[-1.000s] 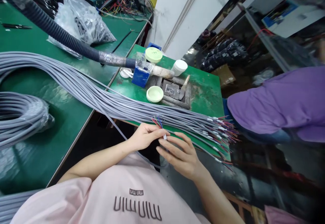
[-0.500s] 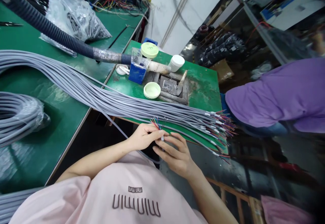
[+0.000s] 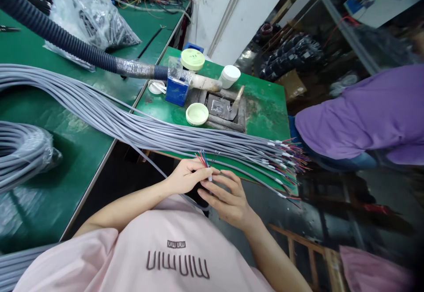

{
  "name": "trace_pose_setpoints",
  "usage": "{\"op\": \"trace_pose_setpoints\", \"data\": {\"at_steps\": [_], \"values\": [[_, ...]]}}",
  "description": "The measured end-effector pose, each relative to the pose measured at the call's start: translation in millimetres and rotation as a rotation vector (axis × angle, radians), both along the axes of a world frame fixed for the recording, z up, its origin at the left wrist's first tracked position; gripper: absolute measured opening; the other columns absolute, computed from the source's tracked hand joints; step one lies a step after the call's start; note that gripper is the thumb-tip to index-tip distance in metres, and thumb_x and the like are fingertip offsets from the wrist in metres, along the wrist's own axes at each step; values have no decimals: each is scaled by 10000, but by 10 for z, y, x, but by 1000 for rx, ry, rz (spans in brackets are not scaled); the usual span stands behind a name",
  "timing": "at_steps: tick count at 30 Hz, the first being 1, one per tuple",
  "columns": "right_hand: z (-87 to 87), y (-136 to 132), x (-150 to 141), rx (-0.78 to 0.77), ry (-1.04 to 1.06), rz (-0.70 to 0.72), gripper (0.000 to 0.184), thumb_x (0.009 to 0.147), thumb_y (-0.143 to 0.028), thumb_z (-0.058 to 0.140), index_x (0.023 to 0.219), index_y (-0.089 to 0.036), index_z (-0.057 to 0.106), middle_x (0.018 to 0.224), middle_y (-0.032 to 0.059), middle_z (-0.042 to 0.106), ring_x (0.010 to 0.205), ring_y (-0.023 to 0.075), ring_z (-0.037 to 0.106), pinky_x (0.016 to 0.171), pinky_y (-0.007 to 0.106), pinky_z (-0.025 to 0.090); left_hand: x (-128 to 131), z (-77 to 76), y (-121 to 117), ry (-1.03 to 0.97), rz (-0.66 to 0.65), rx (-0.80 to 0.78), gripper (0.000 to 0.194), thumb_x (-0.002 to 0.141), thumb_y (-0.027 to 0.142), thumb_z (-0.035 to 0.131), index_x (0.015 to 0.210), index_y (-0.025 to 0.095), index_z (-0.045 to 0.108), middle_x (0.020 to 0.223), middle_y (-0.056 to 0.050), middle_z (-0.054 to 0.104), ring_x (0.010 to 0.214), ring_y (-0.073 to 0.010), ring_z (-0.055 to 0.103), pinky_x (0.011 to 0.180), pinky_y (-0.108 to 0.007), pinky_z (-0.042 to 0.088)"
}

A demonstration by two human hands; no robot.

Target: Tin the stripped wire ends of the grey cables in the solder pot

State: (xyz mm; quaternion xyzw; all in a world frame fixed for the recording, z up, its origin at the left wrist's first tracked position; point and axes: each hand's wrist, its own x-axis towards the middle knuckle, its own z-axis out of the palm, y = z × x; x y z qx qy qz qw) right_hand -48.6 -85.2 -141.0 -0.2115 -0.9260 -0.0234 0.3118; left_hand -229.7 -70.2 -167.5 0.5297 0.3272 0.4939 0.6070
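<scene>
My left hand (image 3: 188,176) is shut on the end of one grey multi-core cable, whose red, blue and green cores (image 3: 204,159) fan upward from my fingers. A small white sleeve (image 3: 210,177) shows at the cable tip, between my hands. My right hand (image 3: 226,199) curls beside it, with fingertips at the sleeve and against my left fingers. A long bundle of grey cables (image 3: 139,128) runs across the bench above my hands, ending at the right in white-sleeved stripped ends (image 3: 281,161) with coloured cores.
A bagged grey cable coil (image 3: 23,155) lies on the green workbench (image 3: 82,111). A dark corrugated hose (image 3: 66,42) crosses above it, beside a clear bag of grey parts (image 3: 92,20). A small green table (image 3: 265,115) holds lids, a white jar and a blue box. A purple-shirted person (image 3: 361,115) sits right.
My hands stay nearly the same, with the right hand slightly closer to the left. The whole scene has drifted a little upward and left in the view.
</scene>
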Motion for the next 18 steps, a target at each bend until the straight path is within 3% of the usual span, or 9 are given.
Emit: {"op": "trace_pose_setpoints", "data": {"at_steps": [18], "values": [[-33, -22, 24, -34, -5, 3, 271, 869, -109, 594, 1034, -289, 711, 1030, -26, 750, 1095, 170, 587, 1058, 414, 433, -2, 25, -2, 45, 4, 3, 466, 843, 536, 576, 625, 144, 702, 713, -81, 703, 735, -168, 636, 715, -274, 496]]}}
